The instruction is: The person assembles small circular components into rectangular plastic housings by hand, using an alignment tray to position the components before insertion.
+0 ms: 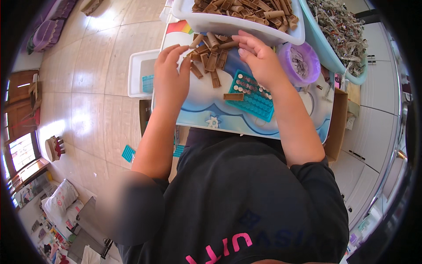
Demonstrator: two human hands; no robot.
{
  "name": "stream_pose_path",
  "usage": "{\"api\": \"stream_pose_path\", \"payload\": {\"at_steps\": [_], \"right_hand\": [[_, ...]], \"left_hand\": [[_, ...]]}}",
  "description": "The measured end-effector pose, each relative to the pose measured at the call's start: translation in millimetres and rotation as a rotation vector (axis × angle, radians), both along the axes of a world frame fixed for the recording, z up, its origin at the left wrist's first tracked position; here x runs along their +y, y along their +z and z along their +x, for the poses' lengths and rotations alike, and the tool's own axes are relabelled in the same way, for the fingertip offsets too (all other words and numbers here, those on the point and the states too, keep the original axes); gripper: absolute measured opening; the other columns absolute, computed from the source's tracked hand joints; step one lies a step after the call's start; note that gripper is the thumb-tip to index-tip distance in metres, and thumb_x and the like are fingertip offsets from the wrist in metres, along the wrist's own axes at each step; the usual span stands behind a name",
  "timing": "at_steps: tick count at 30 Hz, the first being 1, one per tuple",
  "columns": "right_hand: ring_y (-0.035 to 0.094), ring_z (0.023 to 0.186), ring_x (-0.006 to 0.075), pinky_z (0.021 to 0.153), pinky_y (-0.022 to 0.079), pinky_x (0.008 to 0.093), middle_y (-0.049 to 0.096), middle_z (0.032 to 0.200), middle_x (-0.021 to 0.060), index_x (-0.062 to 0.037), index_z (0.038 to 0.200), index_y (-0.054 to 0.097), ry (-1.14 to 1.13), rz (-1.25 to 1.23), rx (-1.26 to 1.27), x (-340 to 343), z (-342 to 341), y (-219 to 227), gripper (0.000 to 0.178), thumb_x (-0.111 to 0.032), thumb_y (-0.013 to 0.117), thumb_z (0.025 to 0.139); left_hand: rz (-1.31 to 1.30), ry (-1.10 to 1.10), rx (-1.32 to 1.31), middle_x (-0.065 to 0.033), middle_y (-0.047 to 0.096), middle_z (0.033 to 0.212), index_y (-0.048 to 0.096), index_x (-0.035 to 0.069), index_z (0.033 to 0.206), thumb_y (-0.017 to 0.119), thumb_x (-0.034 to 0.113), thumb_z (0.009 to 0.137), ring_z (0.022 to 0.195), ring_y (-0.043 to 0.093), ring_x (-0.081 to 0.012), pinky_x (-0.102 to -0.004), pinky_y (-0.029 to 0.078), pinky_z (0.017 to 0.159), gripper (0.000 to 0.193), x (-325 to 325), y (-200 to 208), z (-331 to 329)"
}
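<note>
Light, stiff brown paper tubes [210, 55], best pinched mid-length, are touched by L hand [170, 77] & R hand [259, 59]; grip can't be told.

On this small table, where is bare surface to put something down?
Free: the blue-and-white tabletop strip between the left hand and the teal plastic grid tray, towards the near edge. Crowded: the pile of brown cardboard tubes under both hands, the right hand, and the purple cup.

Sunlit beige tiled floor [94, 66], white cabinets [373, 119]
</note>
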State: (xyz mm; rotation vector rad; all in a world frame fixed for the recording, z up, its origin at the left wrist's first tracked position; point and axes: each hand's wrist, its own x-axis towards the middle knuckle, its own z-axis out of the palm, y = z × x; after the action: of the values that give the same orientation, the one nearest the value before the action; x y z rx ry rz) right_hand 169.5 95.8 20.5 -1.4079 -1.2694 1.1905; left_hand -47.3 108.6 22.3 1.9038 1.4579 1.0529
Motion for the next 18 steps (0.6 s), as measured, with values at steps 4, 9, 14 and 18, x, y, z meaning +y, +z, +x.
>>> {"api": "stream_pose_path", "payload": {"at_steps": [4,9,14,18], "right_hand": [[0.049,0.112,0.0173,0.088,0.047,0.0311,0.036,0.139,0.0056,-0.0062,0.116,0.056,0.002,0.141,-0.119,-12,9,-6,0.030,-0.002,0.044,0.089],[0.053,0.106,0.0186,0.081,0.052,0.0285,0.044,0.130,0.0100,-0.0042,0.106,0.060,-0.163,0.088,0.040,-21,13,-2,0.026,0.002,0.044,0.087],[0.057,0.095,0.0160,0.074,0.054,0.0264,0.051,0.119,0.0088,0.0003,0.104,0.059,-0.229,0.118,-0.031,-39,13,2,0.022,0.001,0.042,0.090],[0.058,0.093,0.0162,0.073,0.055,0.0269,0.052,0.114,0.0085,0.0004,0.103,0.059,-0.273,0.139,-0.031,-46,15,-2,0.021,0.001,0.042,0.090]], "left_hand": [[0.185,-0.180,0.191,-0.0101,0.056,0.097,0.064,0.009,0.097,0.058,0.007,0.079,0.082,0.057,-0.0271,-0.0343,0.047,0.070,0.018,-29,5,14],[0.100,-0.355,0.239,-0.0071,0.054,0.092,0.065,0.009,0.091,0.064,0.013,0.076,0.078,0.058,-0.0252,-0.0355,0.047,0.062,0.015,-48,-2,23],[0.026,-0.345,0.320,-0.0076,0.054,0.100,0.063,0.007,0.087,0.065,0.017,0.077,0.080,0.058,-0.0265,-0.0342,0.047,0.064,0.014,-50,-11,20],[0.043,-0.273,0.248,-0.0077,0.054,0.102,0.061,0.007,0.083,0.065,0.017,0.078,0.079,0.058,-0.0264,-0.0343,0.047,0.064,0.012,-49,-21,18]]}}
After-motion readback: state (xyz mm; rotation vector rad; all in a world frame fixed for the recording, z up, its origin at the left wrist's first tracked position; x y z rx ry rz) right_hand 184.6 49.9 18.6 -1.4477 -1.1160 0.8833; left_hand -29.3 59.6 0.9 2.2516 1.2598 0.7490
